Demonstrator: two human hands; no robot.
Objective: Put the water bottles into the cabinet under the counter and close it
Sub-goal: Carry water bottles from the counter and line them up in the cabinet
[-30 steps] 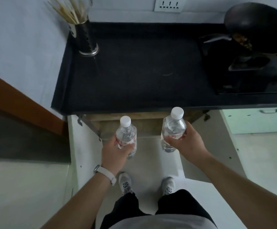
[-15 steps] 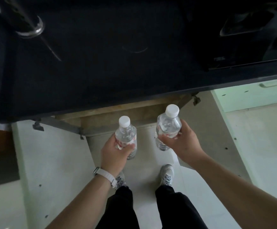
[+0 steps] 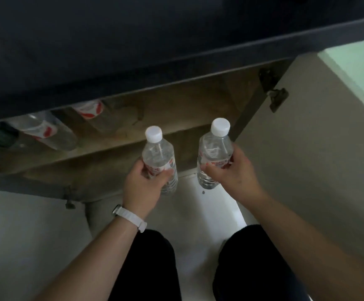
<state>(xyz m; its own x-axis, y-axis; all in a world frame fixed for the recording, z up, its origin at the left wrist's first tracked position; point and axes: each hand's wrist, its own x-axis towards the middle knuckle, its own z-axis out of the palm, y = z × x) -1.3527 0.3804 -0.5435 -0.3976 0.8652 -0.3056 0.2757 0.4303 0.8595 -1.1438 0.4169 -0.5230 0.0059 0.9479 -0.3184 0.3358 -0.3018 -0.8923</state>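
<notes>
My left hand point(image 3: 143, 187) grips a clear water bottle point(image 3: 158, 151) with a white cap and a red label, held upright. In my right hand point(image 3: 233, 170) is a second, matching water bottle point(image 3: 215, 148), also upright. Both bottles hang just in front of the open cabinet point(image 3: 176, 109) under the dark counter point(image 3: 155, 51). Inside the cabinet, on a wooden shelf at the left, stand two more bottles with red-and-white labels point(image 3: 46, 132) point(image 3: 92, 111). The cabinet's two doors stand open, the right door point(image 3: 306, 137) and the left door point(image 3: 24, 224).
A hinge point(image 3: 274, 92) sits on the right door near the counter edge. A pale green cabinet front point(image 3: 363, 68) is at the far right. My knees in black trousers point(image 3: 152, 268) are low in front of the cabinet, over a white floor point(image 3: 198, 213).
My head has dropped and moved closer, so the counter top has left view and the cabinet's shelf with bottles on it shows. Both hands still hold their bottles in front of the opening.
</notes>
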